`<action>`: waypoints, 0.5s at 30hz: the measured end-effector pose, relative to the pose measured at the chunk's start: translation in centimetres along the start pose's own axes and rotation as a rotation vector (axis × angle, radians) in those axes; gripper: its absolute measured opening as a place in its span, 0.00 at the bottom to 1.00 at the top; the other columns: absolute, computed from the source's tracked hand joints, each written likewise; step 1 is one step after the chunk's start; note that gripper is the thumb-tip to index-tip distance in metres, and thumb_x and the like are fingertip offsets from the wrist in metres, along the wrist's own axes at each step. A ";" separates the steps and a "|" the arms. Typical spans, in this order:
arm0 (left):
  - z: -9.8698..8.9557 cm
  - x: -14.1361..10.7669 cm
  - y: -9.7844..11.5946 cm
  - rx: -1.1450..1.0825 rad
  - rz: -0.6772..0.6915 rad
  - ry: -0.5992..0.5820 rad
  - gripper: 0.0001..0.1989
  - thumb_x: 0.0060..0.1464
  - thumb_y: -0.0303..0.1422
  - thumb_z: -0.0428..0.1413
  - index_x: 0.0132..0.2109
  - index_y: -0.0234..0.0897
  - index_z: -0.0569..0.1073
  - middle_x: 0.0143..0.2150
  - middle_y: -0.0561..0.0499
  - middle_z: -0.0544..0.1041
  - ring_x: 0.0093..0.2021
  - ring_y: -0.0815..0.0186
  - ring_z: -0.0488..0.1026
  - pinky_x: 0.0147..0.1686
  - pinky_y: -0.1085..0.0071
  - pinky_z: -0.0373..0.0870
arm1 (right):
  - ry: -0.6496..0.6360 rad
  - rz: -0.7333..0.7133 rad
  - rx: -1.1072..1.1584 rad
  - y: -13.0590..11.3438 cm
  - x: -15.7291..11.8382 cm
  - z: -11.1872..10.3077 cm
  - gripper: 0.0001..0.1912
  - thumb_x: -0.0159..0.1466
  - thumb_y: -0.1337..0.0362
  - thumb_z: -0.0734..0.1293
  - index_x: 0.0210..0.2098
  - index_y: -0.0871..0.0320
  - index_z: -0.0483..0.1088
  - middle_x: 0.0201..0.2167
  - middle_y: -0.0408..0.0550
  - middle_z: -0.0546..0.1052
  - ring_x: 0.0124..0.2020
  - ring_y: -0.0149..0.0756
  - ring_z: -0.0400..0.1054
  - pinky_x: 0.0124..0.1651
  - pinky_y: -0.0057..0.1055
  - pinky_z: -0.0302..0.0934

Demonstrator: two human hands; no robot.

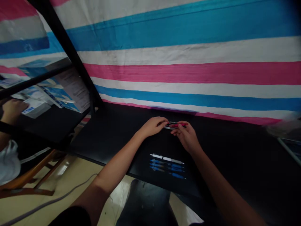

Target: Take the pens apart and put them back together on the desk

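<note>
Near the back of the black table, my two hands meet over a small group of pens. A red pen (176, 125) lies among dark and silver ones, partly covered by fingers. My left hand (154, 126) is closed, its thumb and fingers pinching the left ends of the pens. At the other end, my right hand (187, 135) is closed on the red pen, thumb on top. Closer to me, a white pen (166, 158) lies on the table, with several blue pens (168, 165) in a row beside it.
The black table (113, 125) runs along a striped cloth (188, 73). On the left stands a black metal frame (63, 39). Beyond it, another person's hand (11, 110) is near a clear plastic box (36, 108). A wooden chair (30, 185) and a cable (63, 196) are lower left.
</note>
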State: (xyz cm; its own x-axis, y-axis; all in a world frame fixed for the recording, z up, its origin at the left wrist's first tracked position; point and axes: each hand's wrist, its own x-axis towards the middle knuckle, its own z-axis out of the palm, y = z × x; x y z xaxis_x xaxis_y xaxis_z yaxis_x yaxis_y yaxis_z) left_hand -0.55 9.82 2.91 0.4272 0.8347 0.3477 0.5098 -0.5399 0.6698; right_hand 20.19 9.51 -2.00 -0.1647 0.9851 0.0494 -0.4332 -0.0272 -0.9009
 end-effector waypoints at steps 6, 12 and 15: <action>-0.9 -0.1 -0.4 0.091 -0.001 -0.051 0.09 0.66 0.33 0.54 0.45 0.36 0.79 0.40 0.47 0.80 0.41 0.63 0.76 0.42 0.69 0.68 | 0.016 -0.025 0.049 -0.5 0.2 -0.3 0.19 0.61 0.54 0.75 0.44 0.50 0.64 0.36 0.45 0.83 0.30 0.36 0.79 0.31 0.29 0.68; -1.4 0.0 -0.7 -0.023 -0.123 -0.152 0.08 0.63 0.34 0.58 0.43 0.36 0.81 0.35 0.50 0.81 0.33 0.66 0.74 0.35 0.71 0.64 | -0.005 -0.020 0.028 -0.9 0.0 0.5 0.18 0.63 0.54 0.73 0.43 0.50 0.63 0.37 0.46 0.83 0.39 0.40 0.81 0.33 0.29 0.68; -1.5 -0.1 -0.5 -0.075 -0.172 -0.149 0.09 0.62 0.35 0.59 0.43 0.35 0.81 0.36 0.49 0.82 0.33 0.66 0.74 0.35 0.72 0.64 | 0.005 -0.001 0.035 -0.8 -0.2 0.5 0.19 0.62 0.53 0.74 0.43 0.51 0.63 0.37 0.47 0.83 0.41 0.41 0.81 0.34 0.29 0.69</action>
State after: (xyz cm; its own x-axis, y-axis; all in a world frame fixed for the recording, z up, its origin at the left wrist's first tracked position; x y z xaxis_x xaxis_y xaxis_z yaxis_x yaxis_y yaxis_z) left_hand -1.98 10.17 3.55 0.4469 0.8855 0.1275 0.5299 -0.3768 0.7598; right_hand 20.11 9.23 -1.03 -0.1592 0.9861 0.0483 -0.4640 -0.0315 -0.8853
